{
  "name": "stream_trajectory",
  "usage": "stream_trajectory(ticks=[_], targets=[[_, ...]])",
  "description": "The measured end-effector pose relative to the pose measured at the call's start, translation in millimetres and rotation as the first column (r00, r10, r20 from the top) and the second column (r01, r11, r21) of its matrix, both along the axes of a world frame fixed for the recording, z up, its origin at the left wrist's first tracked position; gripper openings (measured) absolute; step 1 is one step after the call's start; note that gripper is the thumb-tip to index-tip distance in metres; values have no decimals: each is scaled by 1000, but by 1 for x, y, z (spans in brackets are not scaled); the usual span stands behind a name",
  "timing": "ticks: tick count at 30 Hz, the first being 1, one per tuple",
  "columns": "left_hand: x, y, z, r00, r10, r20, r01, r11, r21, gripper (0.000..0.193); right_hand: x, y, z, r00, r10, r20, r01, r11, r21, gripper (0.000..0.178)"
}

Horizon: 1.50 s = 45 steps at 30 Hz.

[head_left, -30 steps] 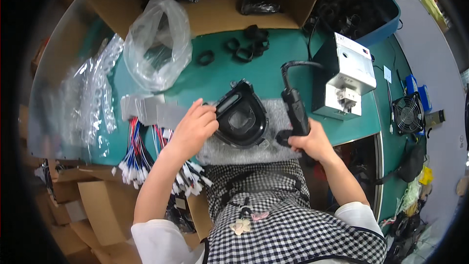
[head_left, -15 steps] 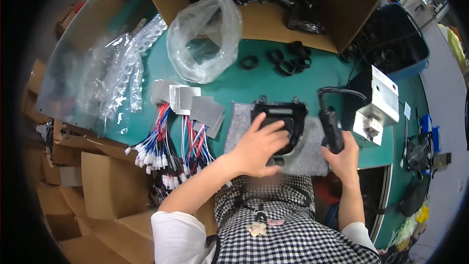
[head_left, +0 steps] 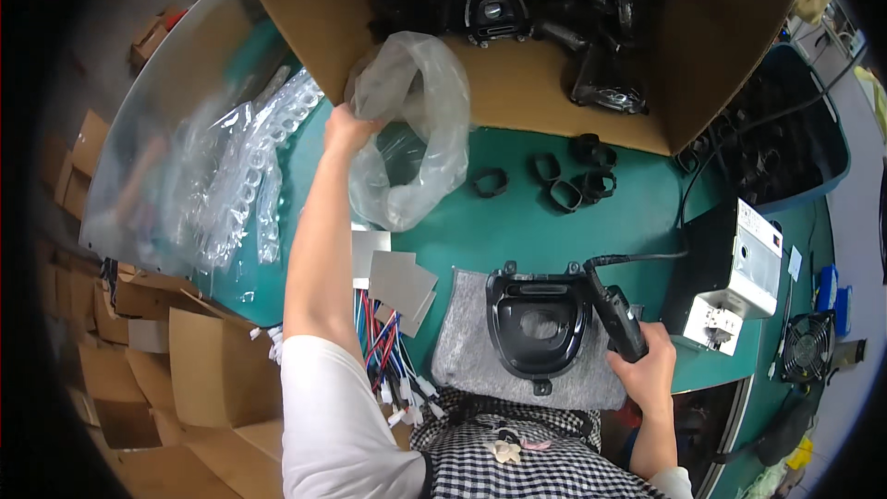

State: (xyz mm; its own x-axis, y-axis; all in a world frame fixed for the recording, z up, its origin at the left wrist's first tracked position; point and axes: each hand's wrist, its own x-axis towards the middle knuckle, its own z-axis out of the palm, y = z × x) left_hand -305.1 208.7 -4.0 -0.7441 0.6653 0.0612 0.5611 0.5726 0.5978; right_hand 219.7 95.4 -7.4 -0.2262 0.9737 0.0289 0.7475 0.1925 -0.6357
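The left hand (head_left: 346, 127) is stretched far forward over the green surface (head_left: 517, 231) and is closed on the rim of a clear plastic bag (head_left: 416, 129); the bag's mouth is held open and raised, its lower part sagging onto the surface just in front of a large cardboard box (head_left: 545, 92). The right hand (head_left: 647, 365) is kept near the body at the right and is wrapped around the handle of a black electric screwdriver (head_left: 614, 314); a black cable is seen running from the tool's upper end toward a white power unit (head_left: 730, 277) standing just beside it.

Between the two forearms a black plastic housing (head_left: 539, 323) with an oval opening is laid on a grey felt pad (head_left: 480, 360); the screwdriver is held against the housing's right edge; neither hand is laid on the housing itself.

Left of the pad, grey flat sheets (head_left: 397, 282) are stacked, and below them a bundle of coloured wires (head_left: 383, 351) with white connectors is spread. Beyond the pad several small black rings (head_left: 554, 185) are scattered on the surface; the cardboard box behind them is filled with more black moulded parts (head_left: 517, 0). Strips of clear blister packaging (head_left: 249, 176) are heaped at the far left; a small fan (head_left: 806, 346) is seen at the right edge; brown cartons (head_left: 176, 351) are piled on the floor at the lower left.
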Motion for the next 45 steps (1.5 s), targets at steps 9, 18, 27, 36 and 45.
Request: stream_trajectory(ticks=[9,18,27,36,45], targets=[[121,-24,137,856,-90,-509,357,816,455,33,-2,5,-1,999,-44,-31,43,999,-33,45],[147,-85,95,859,-314,-405,500,686,529,15,-6,4,-2,996,-71,-46,72,997,25,44],[87,-44,-19,819,-410,-401,235,878,-418,26,-6,-2,0,999,-50,7,49,999,20,46],[77,-87,20,940,-298,163,262,942,210,17,-6,-6,-1,999,-35,31,33,998,46,46],[193,-172,72,612,-533,585,278,837,472,15,-3,-7,-4,996,-56,69,49,995,90,46]])
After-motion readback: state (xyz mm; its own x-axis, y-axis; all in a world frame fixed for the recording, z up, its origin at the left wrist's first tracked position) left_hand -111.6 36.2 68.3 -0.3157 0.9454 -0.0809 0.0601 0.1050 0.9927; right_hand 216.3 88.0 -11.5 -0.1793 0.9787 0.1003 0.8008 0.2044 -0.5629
